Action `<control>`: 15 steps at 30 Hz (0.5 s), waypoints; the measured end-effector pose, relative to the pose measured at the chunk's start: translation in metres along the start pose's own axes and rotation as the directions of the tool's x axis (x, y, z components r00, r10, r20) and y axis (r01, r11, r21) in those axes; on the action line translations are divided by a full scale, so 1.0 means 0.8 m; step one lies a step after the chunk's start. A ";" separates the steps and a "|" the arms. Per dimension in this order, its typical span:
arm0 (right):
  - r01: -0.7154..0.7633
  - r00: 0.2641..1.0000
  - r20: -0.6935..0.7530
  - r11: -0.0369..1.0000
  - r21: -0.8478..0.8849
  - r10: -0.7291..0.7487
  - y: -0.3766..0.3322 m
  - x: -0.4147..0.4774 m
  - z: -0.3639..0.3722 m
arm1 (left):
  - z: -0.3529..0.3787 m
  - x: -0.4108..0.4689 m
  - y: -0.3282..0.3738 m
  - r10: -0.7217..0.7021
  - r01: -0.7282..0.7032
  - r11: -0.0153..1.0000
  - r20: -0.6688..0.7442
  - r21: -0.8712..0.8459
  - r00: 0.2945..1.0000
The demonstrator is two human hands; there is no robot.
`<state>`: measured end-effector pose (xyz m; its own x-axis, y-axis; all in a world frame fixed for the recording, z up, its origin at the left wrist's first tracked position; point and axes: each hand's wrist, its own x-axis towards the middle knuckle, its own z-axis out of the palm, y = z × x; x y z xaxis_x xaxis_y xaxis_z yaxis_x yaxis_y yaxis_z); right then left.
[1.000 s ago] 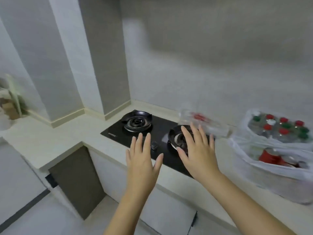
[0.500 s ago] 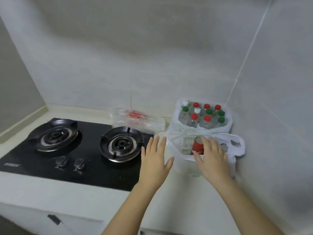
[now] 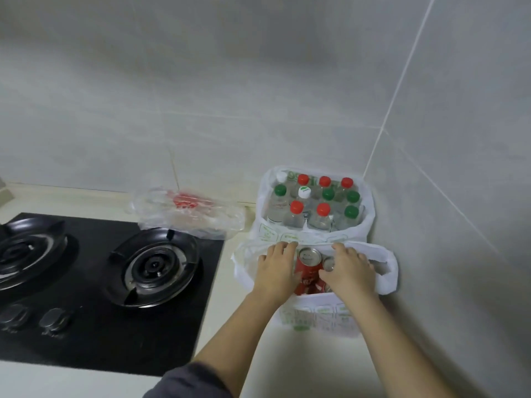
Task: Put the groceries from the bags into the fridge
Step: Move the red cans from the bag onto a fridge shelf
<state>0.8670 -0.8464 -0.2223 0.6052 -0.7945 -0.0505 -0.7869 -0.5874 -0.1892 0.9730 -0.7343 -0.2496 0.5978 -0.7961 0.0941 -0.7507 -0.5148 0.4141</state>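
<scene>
Two white plastic bags stand in the counter corner. The far bag (image 3: 367, 225) holds several clear bottles (image 3: 296, 214) with red, green and white caps. The near bag (image 3: 386, 271) holds red cans (image 3: 307, 268). Both my hands are down in the near bag's mouth. My left hand (image 3: 274, 270) lies against the left side of the tallest red can, fingertips bent down at the bag's far rim. My right hand (image 3: 349, 271) covers the cans to the right, its thumb and fingers curled round a silver-topped can (image 3: 328, 262).
A black two-burner gas hob (image 3: 109, 305) fills the counter to the left, its right burner (image 3: 153, 267) close to the bags. A crumpled clear plastic bag with red print (image 3: 186, 214) lies behind it. Tiled walls (image 3: 459, 196) close in behind and to the right.
My view swung right from the hob to the bags. Both hands moved forward from above the counter into the near bag and now sit on either side of the red can.
</scene>
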 end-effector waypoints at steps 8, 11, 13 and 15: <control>-0.080 0.989 0.113 0.992 -0.096 0.091 0.008 0.032 0.017 | 0.040 0.046 0.007 0.000 0.004 0.999 0.113 -0.032 0.994; -0.104 0.984 0.129 0.983 -0.150 0.124 0.005 0.043 0.021 | 0.050 0.057 0.009 0.004 0.001 0.999 0.140 -0.038 0.990; -0.112 0.980 0.143 0.979 -0.170 0.137 0.005 0.049 0.024 | 0.055 0.061 0.008 -0.002 0.007 1.000 0.160 -0.030 0.987; -0.110 0.979 0.149 0.976 -0.187 0.139 0.007 0.053 0.026 | 0.059 0.064 0.005 -0.012 0.018 0.999 0.168 -0.032 0.986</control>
<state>0.8908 -0.8799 -0.2460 0.5010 -0.8365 -0.2220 -0.8574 -0.5146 0.0041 0.9868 -0.7923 -0.2860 0.5510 -0.8320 -0.0648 -0.7307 -0.5185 0.4440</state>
